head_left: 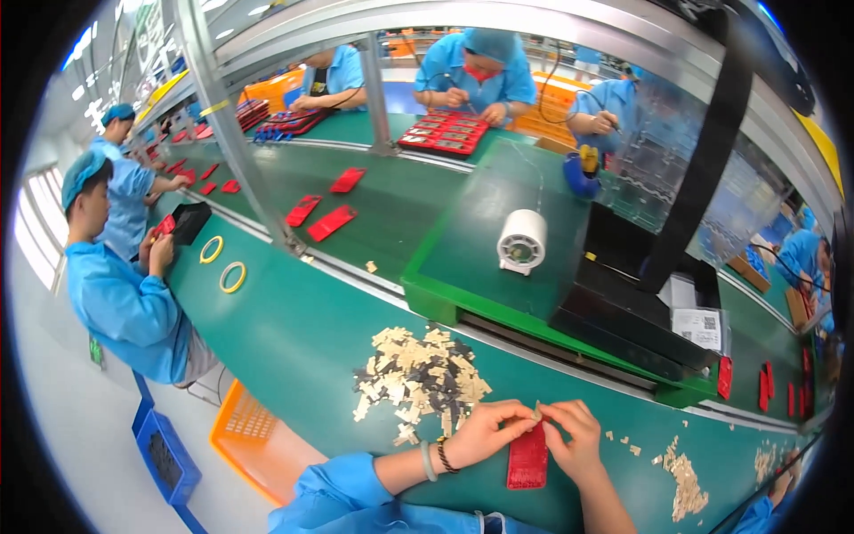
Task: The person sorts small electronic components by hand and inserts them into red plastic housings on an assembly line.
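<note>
Pinching a small pale piece (537, 413) between thumb and forefinger of the left hand (487, 433), at the far end of a red plate (527, 463) near the near edge of the green table (285, 329). Bending the fingers of the right hand (574, 439) in to meet it at the same spot; cannot tell whether gripping the piece or the plate. To the right, toward the same edge, more pale pieces (683, 485), loosely scattered. Farther in, ahead of the left hand, a heap of pale and black pieces (418, 378). Toward the table's left end, near each other, two yellow tape rolls (237, 287). Past the far edge, on a raised green platform (471, 249), a white cylindrical fan (522, 238) beside an open black box (623, 313). Beyond, on the green conveyor (267, 173), flat red plates (332, 223); across it, a co-worker (476, 76) in blue, bent over a red tray (445, 133).
</note>
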`<state>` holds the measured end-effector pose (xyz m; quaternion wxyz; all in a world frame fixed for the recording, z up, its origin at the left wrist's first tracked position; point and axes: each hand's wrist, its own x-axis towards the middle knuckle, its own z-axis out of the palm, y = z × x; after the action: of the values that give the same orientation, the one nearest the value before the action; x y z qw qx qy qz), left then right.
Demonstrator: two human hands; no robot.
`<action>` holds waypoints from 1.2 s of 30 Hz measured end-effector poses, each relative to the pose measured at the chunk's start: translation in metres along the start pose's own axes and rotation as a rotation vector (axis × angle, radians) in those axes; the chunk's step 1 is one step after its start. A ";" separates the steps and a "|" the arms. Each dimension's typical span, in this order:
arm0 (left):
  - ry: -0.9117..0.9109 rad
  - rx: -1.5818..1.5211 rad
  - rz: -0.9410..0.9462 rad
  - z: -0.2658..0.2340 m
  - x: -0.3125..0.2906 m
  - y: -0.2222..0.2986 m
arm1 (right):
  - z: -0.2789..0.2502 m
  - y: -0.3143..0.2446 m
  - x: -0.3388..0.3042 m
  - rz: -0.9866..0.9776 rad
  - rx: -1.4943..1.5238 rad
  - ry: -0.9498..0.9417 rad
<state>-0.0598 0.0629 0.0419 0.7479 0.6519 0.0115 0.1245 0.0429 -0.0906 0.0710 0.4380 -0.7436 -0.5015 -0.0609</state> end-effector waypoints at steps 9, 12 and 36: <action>-0.033 0.236 0.185 0.000 0.003 0.006 | -0.002 0.002 0.002 0.021 0.101 -0.058; -0.059 0.251 0.150 0.000 0.005 0.004 | -0.002 -0.001 0.002 0.005 0.012 0.004; -0.250 0.756 0.887 0.000 0.006 0.012 | -0.058 -0.012 -0.027 0.363 0.117 -0.140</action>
<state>-0.0561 0.0659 0.0542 0.3360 0.8253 -0.3066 0.3347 0.0401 -0.1490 0.0994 0.4483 -0.7976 -0.3911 0.1000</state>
